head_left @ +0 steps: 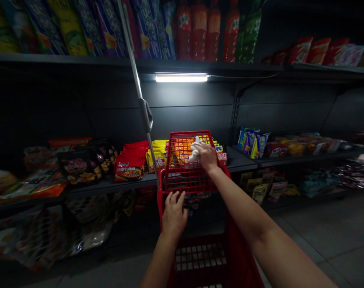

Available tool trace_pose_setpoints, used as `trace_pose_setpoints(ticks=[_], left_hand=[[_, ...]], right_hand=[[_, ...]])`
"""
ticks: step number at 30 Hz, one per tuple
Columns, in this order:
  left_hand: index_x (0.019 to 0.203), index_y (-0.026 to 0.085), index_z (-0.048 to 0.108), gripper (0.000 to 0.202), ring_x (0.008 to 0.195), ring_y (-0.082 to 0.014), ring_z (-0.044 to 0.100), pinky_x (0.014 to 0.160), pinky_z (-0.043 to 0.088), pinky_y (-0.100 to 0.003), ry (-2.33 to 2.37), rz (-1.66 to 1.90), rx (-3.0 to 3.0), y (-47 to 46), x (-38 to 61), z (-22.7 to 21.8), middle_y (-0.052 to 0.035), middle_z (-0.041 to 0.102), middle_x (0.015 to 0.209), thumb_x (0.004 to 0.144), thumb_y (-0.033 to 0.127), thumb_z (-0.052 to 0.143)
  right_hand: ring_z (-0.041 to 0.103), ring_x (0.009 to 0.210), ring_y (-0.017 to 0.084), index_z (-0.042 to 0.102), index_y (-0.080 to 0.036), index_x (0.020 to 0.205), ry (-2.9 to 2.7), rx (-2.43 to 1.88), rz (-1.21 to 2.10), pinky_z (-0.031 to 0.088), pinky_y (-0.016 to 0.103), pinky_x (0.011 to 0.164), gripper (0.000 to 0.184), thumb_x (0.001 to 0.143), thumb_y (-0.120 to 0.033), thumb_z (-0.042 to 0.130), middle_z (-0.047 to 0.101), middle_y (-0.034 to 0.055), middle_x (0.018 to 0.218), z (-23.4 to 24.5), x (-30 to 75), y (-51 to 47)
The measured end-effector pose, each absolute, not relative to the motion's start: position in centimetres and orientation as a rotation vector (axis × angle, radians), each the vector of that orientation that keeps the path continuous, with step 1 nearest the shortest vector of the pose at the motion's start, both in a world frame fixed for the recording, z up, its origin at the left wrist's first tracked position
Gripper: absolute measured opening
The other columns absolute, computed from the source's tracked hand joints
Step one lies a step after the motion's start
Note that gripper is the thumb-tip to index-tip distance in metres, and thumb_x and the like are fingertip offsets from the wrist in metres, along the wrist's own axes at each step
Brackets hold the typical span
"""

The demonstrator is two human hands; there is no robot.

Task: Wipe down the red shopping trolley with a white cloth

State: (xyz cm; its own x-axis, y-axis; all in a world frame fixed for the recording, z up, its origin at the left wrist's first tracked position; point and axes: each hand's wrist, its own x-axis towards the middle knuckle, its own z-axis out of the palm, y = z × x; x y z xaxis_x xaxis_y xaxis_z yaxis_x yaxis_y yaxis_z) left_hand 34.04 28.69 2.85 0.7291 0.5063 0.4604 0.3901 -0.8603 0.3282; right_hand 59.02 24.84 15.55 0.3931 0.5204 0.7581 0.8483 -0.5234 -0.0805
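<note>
- Left forearm [156, 262] rises from the bottom edge of the view, nearest the camera, with the right forearm [278, 244] across from it.
- Left hand [174, 214] hangs half-curled, fingertips at the rim of the red cart [245, 264]; whether it grips the rim, I can't tell.
- Metal pole [137, 80] leans up from the cart's left side, with a clip [146, 116] on it.
- White cloth [194, 149] sits bunched on the top edge of the cart's wire basket [188, 176], at its far right corner.
- Right hand [207, 156] is closed on the cloth, pressing it against that edge.
- Orange pack [180, 150] shows through the wire mesh; whether it is inside the basket is hard to tell.
- Low shelf [110, 186], left to right: red noodle packs [129, 164], then yellow packs [158, 158] just behind the basket.
- Blue snack bags [251, 144] stand further right, on the next shelf section.
- Top shelf [140, 62] holds red bottles [197, 32] above a lit tube [181, 78].
- Gray floor tiles [335, 244] fill the lower right.
</note>
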Motion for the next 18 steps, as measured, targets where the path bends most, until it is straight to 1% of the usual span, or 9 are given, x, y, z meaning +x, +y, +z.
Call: trace_pose_setpoints(ticks=[2, 3, 4, 7, 8, 10, 14, 16, 18], left_hand=[[0.142, 0.026, 0.054, 0.062, 0.142, -0.0272, 0.032, 0.116, 0.038, -0.042, 0.72, 0.83, 2.713, 28.7, 34.3, 2.8, -0.0064, 0.051, 0.145, 0.082, 0.011, 0.055], [0.141, 0.026, 0.054, 0.062, 0.142, -0.0274, 0.032, 0.116, 0.038, -0.042, 0.719, 0.831, 2.711, 28.6, 34.4, 2.8, -0.0065, 0.051, 0.145, 0.081, 0.011, 0.056], [0.141, 0.025, 0.054, 0.062, 0.142, -0.0278, 0.032, 0.115, 0.038, -0.042, 0.716, 0.828, 2.712, 28.6, 34.5, 2.8, -0.0069, 0.051, 0.144, 0.081, 0.011, 0.057], [0.141, 0.026, 0.055, 0.063, 0.141, -0.0286, 0.034, 0.115, 0.039, -0.043, 0.717, 0.808, 2.73, 28.6, 34.4, 2.9, -0.0071, 0.052, 0.144, 0.08, 0.01, 0.058], [0.141, 0.026, 0.055, 0.064, 0.14, -0.0287, 0.034, 0.115, 0.039, -0.043, 0.724, 0.802, 2.737, 28.6, 34.3, 3.0, -0.007, 0.052, 0.144, 0.079, 0.009, 0.058], [0.142, 0.026, 0.054, 0.065, 0.14, -0.0287, 0.035, 0.115, 0.038, -0.043, 0.736, 0.796, 2.746, 28.6, 34.1, 3.1, -0.0068, 0.052, 0.144, 0.079, 0.009, 0.057], [0.144, 0.026, 0.052, 0.065, 0.143, -0.0277, 0.031, 0.116, 0.039, -0.042, 0.728, 0.803, 2.745, 28.6, 33.8, 3.2, -0.0063, 0.05, 0.146, 0.081, 0.01, 0.056], [0.143, 0.026, 0.052, 0.064, 0.143, -0.0269, 0.031, 0.115, 0.04, -0.041, 0.728, 0.818, 2.744, 28.7, 33.8, 3.1, -0.0061, 0.05, 0.146, 0.082, 0.01, 0.054], [0.143, 0.026, 0.052, 0.063, 0.143, -0.0268, 0.031, 0.113, 0.041, -0.041, 0.737, 0.824, 2.743, 28.7, 33.9, 2.9, -0.006, 0.05, 0.146, 0.082, 0.01, 0.053]], right_hand=[[0.051, 0.118, 0.026, 0.061, -0.029, 0.134, -1.004, -2.188, -0.938, 0.036, 0.04, 0.101, 0.039, 0.101, -0.028, 0.04, 0.056, 0.0061, 0.141, 15.6, 58.7, 24.9], [0.05, 0.12, 0.026, 0.061, -0.03, 0.134, -1.028, -2.171, -0.938, 0.035, 0.04, 0.102, 0.039, 0.101, -0.028, 0.04, 0.057, 0.0053, 0.141, 15.4, 57.9, 25.6], [0.048, 0.123, 0.025, 0.06, -0.03, 0.135, -1.138, -2.146, -0.942, 0.033, 0.039, 0.104, 0.039, 0.101, -0.028, 0.04, 0.057, 0.0038, 0.142, 15.1, 56.9, 26.5], [0.04, 0.136, 0.022, 0.053, -0.034, 0.14, -1.729, -2.009, -0.952, 0.027, 0.039, 0.11, 0.042, 0.101, -0.025, 0.042, 0.052, -0.002, 0.148, 14.6, 54.1, 30.1], [0.037, 0.139, 0.022, 0.051, -0.035, 0.141, -1.882, -1.968, -0.96, 0.026, 0.039, 0.111, 0.043, 0.101, -0.023, 0.042, 0.05, -0.0027, 0.15, 14.7, 53.6, 31.0], [0.036, 0.14, 0.022, 0.05, -0.033, 0.142, -2.003, -1.956, -0.988, 0.026, 0.039, 0.111, 0.044, 0.101, -0.023, 0.041, 0.049, -0.0008, 0.151, 15.4, 53.8, 32.0], [0.042, 0.133, 0.025, 0.053, -0.03, 0.139, -1.71, -2.144, -1.034, 0.03, 0.041, 0.106, 0.042, 0.1, -0.022, 0.041, 0.055, 0.0052, 0.144, 17.3, 57.7, 29.7], [0.045, 0.127, 0.027, 0.056, -0.03, 0.137, -1.407, -2.248, -1.025, 0.034, 0.042, 0.102, 0.041, 0.1, -0.023, 0.041, 0.054, 0.006, 0.144, 17.9, 59.9, 27.5], [0.048, 0.12, 0.029, 0.059, -0.03, 0.135, -1.099, -2.298, -0.989, 0.037, 0.042, 0.098, 0.039, 0.099, -0.027, 0.044, 0.05, 0.0074, 0.147, 18.2, 61.1, 26.0]])
